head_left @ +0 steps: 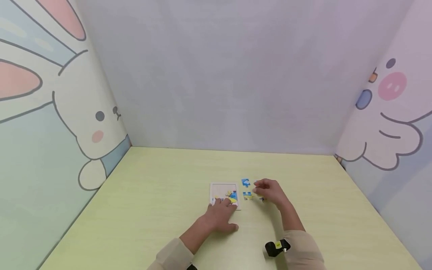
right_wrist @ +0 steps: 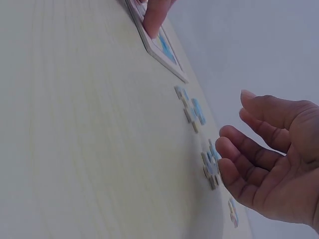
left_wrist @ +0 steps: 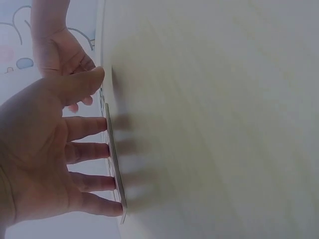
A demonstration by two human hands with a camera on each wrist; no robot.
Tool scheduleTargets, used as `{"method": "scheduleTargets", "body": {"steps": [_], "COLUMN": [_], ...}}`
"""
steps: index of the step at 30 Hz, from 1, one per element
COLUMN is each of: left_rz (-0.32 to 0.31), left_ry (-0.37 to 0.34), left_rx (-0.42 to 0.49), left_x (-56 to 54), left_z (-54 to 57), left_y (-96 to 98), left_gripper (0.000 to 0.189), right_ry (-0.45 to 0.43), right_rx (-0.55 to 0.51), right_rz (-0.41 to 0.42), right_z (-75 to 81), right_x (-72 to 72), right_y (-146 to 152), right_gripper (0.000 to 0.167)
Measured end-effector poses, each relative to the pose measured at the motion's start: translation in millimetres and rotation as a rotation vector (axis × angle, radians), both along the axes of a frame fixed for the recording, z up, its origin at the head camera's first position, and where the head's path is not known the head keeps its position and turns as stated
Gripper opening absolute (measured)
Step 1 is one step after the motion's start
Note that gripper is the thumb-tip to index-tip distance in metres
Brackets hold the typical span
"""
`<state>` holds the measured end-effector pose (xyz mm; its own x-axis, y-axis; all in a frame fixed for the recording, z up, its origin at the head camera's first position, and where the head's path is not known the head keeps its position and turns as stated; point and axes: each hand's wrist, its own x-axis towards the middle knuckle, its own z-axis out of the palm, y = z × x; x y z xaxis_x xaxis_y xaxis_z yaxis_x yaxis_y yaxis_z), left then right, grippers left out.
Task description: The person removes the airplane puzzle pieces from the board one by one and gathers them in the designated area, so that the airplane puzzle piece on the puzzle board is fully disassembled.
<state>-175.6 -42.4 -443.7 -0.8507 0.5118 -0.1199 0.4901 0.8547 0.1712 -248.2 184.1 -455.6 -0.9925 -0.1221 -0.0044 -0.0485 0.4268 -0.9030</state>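
Note:
A light-rimmed jigsaw board (head_left: 224,183) lies on the table, with blue and yellow pieces set in its lower part. My left hand (head_left: 221,217) rests on its near side, fingers spread and fingertips touching it; the left wrist view shows them along the thin board edge (left_wrist: 114,154). To the right of the board are loose jigsaw pieces, one blue and white (head_left: 245,182) and one blue and yellow (head_left: 248,195). My right hand (head_left: 271,192) hovers over more pieces, partly hiding them. In the right wrist view its fingers are loosely bent, with nothing visible between thumb and fingers, beside a loose piece (right_wrist: 211,164).
The pale yellow table (head_left: 152,210) meets a plain grey wall (head_left: 222,82) at the back. Side panels carry a cartoon rabbit (head_left: 77,123) on the left and a pig (head_left: 391,108) on the right. A black wrist device (head_left: 277,248) sits at my right sleeve.

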Motion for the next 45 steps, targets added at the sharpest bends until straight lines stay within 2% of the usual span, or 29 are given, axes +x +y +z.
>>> {"method": "scheduleTargets", "body": {"steps": [4, 10, 14, 20, 25, 30, 37, 45], "left_rz": [-0.002, -0.010, -0.011, -0.016, -0.025, -0.039, -0.059, -0.048], "left_ry": [-0.003, 0.070, 0.038, -0.036, -0.055, -0.051, -0.004, -0.010], "left_rx": [-0.003, -0.043, -0.014, 0.045, 0.052, 0.055, 0.027, 0.029], "left_x": [-0.2, -1.1, 0.0, 1.4, 2.7, 4.2, 3.6, 3.4], "left_z": [0.7, 0.8, 1.1, 1.7, 3.3, 2.6, 0.5, -2.8], "left_y": [0.9, 3.3, 3.2, 2.4, 0.9, -1.2, -1.7, -1.7], "left_gripper": [0.059, 0.037, 0.033, 0.040, 0.046, 0.050, 0.057, 0.065], "right_ry": [0.019, 0.073, 0.055, 0.024, 0.012, 0.021, 0.134, 0.056], "right_rx": [0.034, 0.030, 0.039, 0.046, 0.066, 0.088, 0.144, 0.268], "right_rz": [0.040, 0.135, 0.162, 0.161, 0.156, 0.174, 0.230, 0.154], "right_z": [1.8, 0.6, -0.9, 1.1, 0.7, -0.3, -0.1, -7.2], "right_x": [-0.1, -2.3, -2.7, -0.6, -1.2, -0.6, -1.4, -8.1], "right_y": [-10, -24, -32, -39, -42, -44, -46, -55], "right_gripper": [0.025, 0.024, 0.024, 0.023, 0.024, 0.023, 0.016, 0.015]}}
